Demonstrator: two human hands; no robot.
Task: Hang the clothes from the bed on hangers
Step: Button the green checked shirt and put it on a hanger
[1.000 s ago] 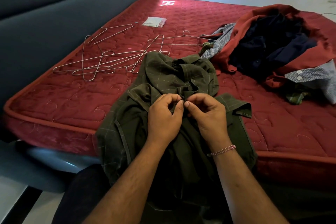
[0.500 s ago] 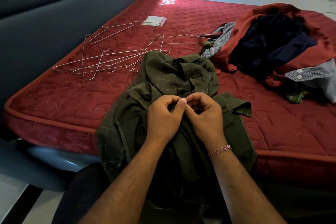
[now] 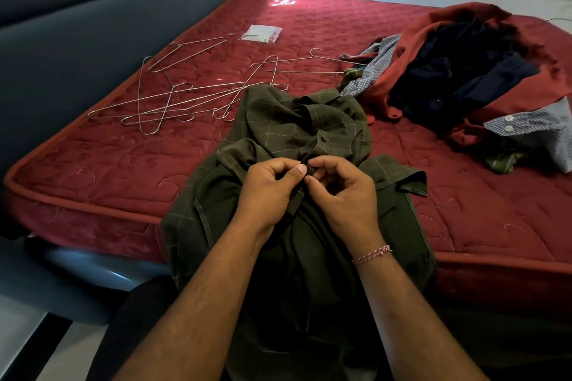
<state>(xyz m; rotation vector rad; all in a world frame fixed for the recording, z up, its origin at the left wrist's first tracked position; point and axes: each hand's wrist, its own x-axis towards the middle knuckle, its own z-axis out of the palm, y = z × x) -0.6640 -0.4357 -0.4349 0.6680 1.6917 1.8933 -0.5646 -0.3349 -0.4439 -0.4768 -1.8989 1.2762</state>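
as fingers (image 3: 298,169) pinch, shirt (image 3: 297,127) drapes.

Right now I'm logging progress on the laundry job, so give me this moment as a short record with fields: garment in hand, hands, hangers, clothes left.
garment in hand: olive checked shirt, draped over the mattress edge
left hand: pinches the shirt's front
right hand: pinches the same spot, fingers curled
hangers: wire hangers lie loose on the mattress, none in the shirt that shows
clothes left: pile of clothes at far right, unhung
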